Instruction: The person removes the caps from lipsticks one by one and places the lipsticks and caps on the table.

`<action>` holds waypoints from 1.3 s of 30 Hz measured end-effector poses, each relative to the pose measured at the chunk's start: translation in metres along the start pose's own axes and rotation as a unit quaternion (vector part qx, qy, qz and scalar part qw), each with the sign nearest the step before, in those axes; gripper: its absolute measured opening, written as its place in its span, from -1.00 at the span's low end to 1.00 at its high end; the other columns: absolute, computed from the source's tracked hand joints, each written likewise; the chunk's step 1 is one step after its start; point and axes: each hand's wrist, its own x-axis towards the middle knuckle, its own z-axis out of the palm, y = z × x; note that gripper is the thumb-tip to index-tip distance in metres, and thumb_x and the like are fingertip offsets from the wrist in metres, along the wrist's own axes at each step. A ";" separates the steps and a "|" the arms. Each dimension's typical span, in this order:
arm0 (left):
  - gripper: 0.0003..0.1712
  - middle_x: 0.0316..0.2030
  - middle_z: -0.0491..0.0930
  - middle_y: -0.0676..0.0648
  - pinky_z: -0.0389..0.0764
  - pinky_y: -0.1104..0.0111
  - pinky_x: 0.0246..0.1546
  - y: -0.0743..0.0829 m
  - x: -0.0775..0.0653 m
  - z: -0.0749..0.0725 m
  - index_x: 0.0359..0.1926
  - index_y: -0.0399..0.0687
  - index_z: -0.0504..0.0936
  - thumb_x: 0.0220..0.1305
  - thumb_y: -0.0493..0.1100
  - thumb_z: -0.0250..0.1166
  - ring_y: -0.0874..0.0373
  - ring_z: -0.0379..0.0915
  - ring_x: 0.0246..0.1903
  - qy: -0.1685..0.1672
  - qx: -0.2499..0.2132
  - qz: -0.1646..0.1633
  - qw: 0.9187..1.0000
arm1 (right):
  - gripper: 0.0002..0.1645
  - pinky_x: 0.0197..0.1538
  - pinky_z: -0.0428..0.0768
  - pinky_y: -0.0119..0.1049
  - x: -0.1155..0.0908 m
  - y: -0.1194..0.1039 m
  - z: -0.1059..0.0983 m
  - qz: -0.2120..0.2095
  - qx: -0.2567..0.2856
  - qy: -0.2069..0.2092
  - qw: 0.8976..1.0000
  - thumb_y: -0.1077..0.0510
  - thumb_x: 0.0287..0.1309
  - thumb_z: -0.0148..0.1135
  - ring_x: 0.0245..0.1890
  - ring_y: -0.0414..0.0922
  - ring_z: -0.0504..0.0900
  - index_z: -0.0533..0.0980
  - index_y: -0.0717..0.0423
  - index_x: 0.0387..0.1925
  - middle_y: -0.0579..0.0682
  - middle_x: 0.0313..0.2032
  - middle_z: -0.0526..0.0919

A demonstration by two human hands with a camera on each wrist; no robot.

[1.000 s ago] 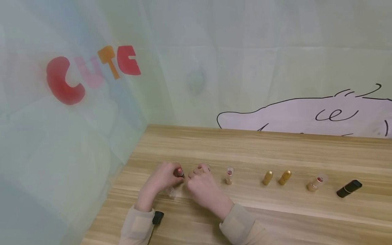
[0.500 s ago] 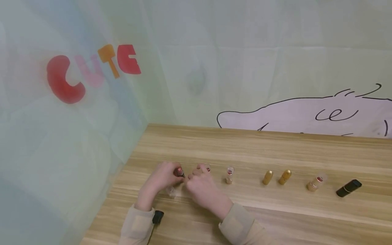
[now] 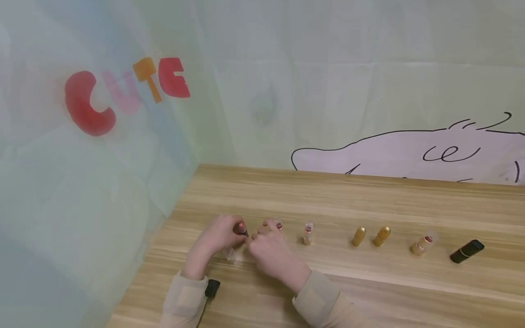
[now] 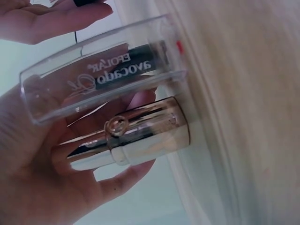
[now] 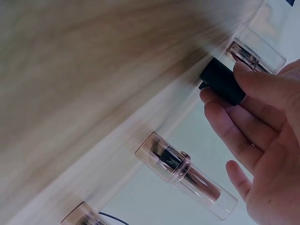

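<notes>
My left hand (image 3: 219, 234) pinches a dark lipstick base (image 3: 243, 230) with its coral tip bare. In the left wrist view that dark base shows through a clear printed cap (image 4: 103, 70), and a rose-gold lipstick tube (image 4: 126, 138) appears in front of my palm. The clear cap also shows beside the left hand in the head view. Just to the right, my right hand (image 3: 268, 249) pinches a short black lipstick cap (image 5: 222, 80) between thumb and fingers, close over the table. A clear-capped lipstick (image 3: 279, 225) stands partly hidden behind the right hand.
Another clear-capped lipstick (image 3: 308, 233) stands to the right of the hands. Beyond it are two gold bullet-shaped tubes (image 3: 358, 237), a rose-gold lipstick (image 3: 422, 243) and a black tube (image 3: 467, 251). A wooden table (image 3: 352, 200) meets fabric-covered walls at the back and left.
The head view has tilted very slightly. Both hands keep nearly the same places and grips; a little more of the clear-capped lipstick behind the right hand shows.
</notes>
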 end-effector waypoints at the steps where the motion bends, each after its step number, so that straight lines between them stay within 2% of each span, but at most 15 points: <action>1: -0.82 -0.52 0.60 0.11 0.50 0.35 -0.34 0.000 -0.001 0.000 -0.52 0.06 0.59 -0.02 -0.13 0.49 0.26 0.43 -0.49 0.000 0.000 -0.002 1.000 | -0.86 0.11 0.35 -0.19 0.000 -0.001 0.000 0.000 0.001 -0.001 1.000 0.08 -0.10 0.37 -0.42 -0.21 0.60 0.63 -0.09 -0.38 -0.21 -0.50 0.67; 5: -0.83 -0.50 0.61 0.11 0.52 0.34 -0.31 0.000 -0.004 -0.001 -0.49 0.05 0.60 0.00 -0.12 0.48 0.26 0.45 -0.47 -0.003 -0.002 -0.010 1.000 | -0.82 0.13 0.34 -0.19 0.001 -0.003 -0.001 0.001 0.001 -0.011 1.000 0.07 -0.09 0.37 -0.39 -0.20 0.60 0.64 -0.09 -0.33 -0.21 -0.48 0.68; 9: -0.85 -0.50 0.59 0.09 0.50 0.36 -0.36 0.000 -0.008 -0.005 -0.41 0.03 0.62 0.02 -0.14 0.46 0.26 0.44 -0.48 -0.009 -0.011 -0.014 1.000 | -0.69 0.15 0.34 -0.18 0.001 -0.005 -0.002 0.003 0.008 -0.022 1.000 0.06 -0.08 0.37 -0.34 -0.20 0.63 0.65 -0.08 -0.19 -0.19 -0.42 0.71; 16: -0.79 -0.50 0.56 0.07 0.45 0.39 -0.41 0.003 -0.012 -0.013 -0.30 -0.03 0.65 0.02 -0.15 0.46 0.25 0.41 -0.49 -0.007 -0.013 0.003 1.000 | -0.77 0.14 0.35 -0.19 0.000 -0.005 -0.003 0.005 0.001 -0.019 1.000 0.05 -0.10 0.38 -0.32 -0.20 0.63 0.63 -0.10 -0.30 -0.19 -0.41 0.70; 19: -0.79 -0.48 0.59 0.06 0.46 0.40 -0.40 0.003 -0.014 -0.016 -0.28 -0.03 0.64 0.02 -0.16 0.45 0.26 0.42 -0.47 -0.010 -0.014 0.008 1.000 | -0.77 0.14 0.36 -0.18 0.000 -0.005 -0.005 0.003 0.013 -0.015 1.000 0.06 -0.08 0.37 -0.30 -0.20 0.62 0.63 -0.09 -0.27 -0.18 -0.37 0.71; 23: -0.72 -0.38 0.64 -0.06 0.51 0.34 -0.36 0.005 -0.019 -0.023 -0.18 -0.09 0.64 0.04 -0.18 0.43 0.17 0.49 -0.41 -0.006 -0.024 0.005 1.000 | -0.79 0.13 0.38 -0.17 0.001 -0.005 -0.007 0.005 0.024 0.005 1.000 0.07 -0.05 0.35 -0.28 -0.19 0.60 0.63 -0.07 -0.28 -0.18 -0.32 0.70; 29: -0.59 -0.16 0.66 -0.23 0.61 0.16 -0.17 0.007 -0.028 -0.039 -0.04 -0.21 0.59 0.08 -0.16 0.42 -0.05 0.59 -0.16 0.025 -0.018 0.009 0.999 | -0.86 0.15 0.41 -0.13 0.002 -0.004 -0.016 0.011 0.041 0.045 0.998 0.07 -0.01 0.34 -0.24 -0.17 0.60 0.63 -0.04 -0.34 -0.16 -0.28 0.70; 36: -0.53 -0.11 0.62 -0.21 0.61 0.12 -0.14 0.013 -0.036 -0.055 0.06 -0.21 0.56 0.13 -0.16 0.39 -0.07 0.56 -0.09 0.081 0.000 0.028 0.996 | -0.67 0.17 0.38 -0.10 0.003 0.008 -0.034 0.030 0.057 0.077 0.995 -0.13 0.00 0.39 -0.16 -0.14 0.58 0.65 -0.04 -0.25 -0.17 -0.27 0.70; 39: -0.52 -0.07 0.61 -0.20 0.59 0.10 -0.10 0.015 -0.041 -0.062 0.11 -0.19 0.53 0.18 -0.12 0.35 -0.07 0.54 -0.06 0.117 -0.005 0.035 0.992 | -0.73 0.18 0.36 -0.08 0.003 0.017 -0.045 0.041 0.072 0.084 0.993 -0.11 0.07 0.35 -0.15 -0.13 0.57 0.65 -0.05 -0.29 -0.16 -0.26 0.70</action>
